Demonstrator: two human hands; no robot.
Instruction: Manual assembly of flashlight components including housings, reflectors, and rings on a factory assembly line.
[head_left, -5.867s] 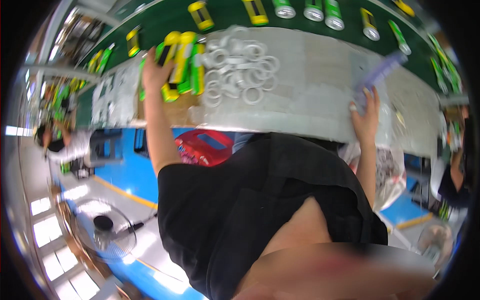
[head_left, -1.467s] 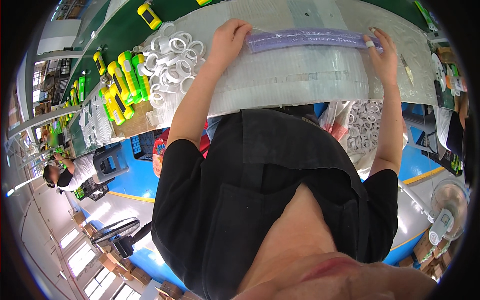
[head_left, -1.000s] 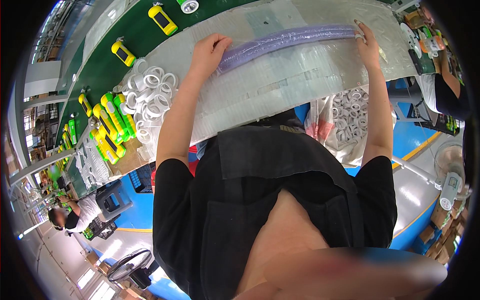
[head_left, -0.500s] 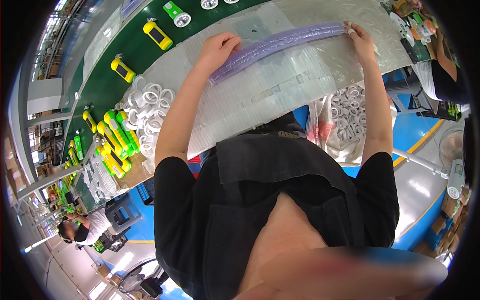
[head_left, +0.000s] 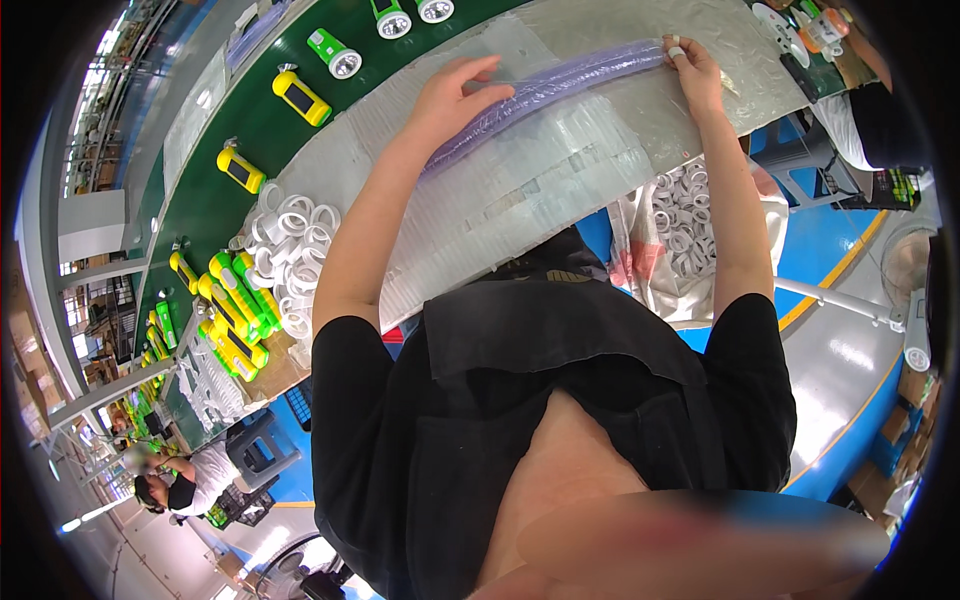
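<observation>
A long, slightly bowed violet roll (head_left: 565,82) in shiny clear wrap lies across the far part of the workbench. Its right end is pinched between the thumb and fingers of my right hand (head_left: 694,78), which has a white band around one finger. My left hand (head_left: 455,103) is over the roll's left part, fingers stretched and thumb apart, with the thumb close to the wrap. Whether that thumb touches it I cannot tell. Below the roll, rows of clear, pale pieces (head_left: 520,195) cover the bench top.
White rings (head_left: 290,235) are heaped left of my left forearm, beside piled yellow and green flashlights (head_left: 238,300). More flashlights (head_left: 300,95) stand along a green conveyor belt (head_left: 265,140). A sack of white rings (head_left: 682,225) hangs near my right forearm. Co-workers sit at both sides.
My left hand has gone from curled fingers on the roll to spread ones. My right hand keeps its pinch. Flashlights on the belt have shifted toward the lower left.
</observation>
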